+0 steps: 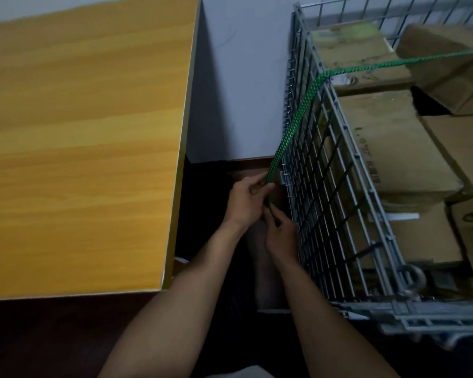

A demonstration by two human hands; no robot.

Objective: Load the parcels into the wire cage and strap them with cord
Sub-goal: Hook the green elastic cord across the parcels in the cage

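Note:
A grey wire cage [336,170] stands at the right, filled with several brown cardboard parcels [393,148]. A green braided cord [292,124] runs across the parcels, bends over the cage's top left rim and drops down its outer side. My left hand [247,199] pinches the cord low beside the cage wall. Just below it, my right hand [280,233] grips the cord's lower end against the mesh. The end of the cord is hidden between my fingers.
A yellow wooden tabletop [79,148] fills the left, its edge close to my left forearm. A pale wall [238,91] and dark floor [52,342] lie between table and cage. A metal ring [417,276] hangs at the cage's near corner.

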